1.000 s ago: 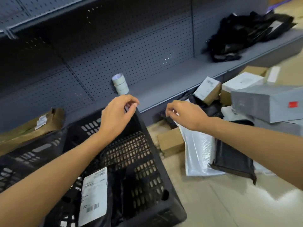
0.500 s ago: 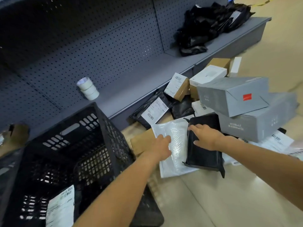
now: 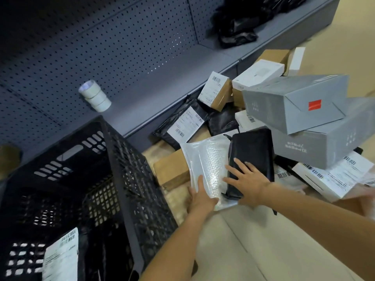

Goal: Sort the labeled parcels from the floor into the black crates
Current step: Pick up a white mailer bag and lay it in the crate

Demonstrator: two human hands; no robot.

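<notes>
On the floor just beside the black crate [image 3: 125, 179] (a labeled parcel already lies inside it), the left hand [image 3: 200, 197] grips the near edge of a white bubble mailer [image 3: 205, 159] while the right hand [image 3: 247, 179] rests, fingers spread, on the black poly mailer [image 3: 253, 151] overlapping it.
</notes>
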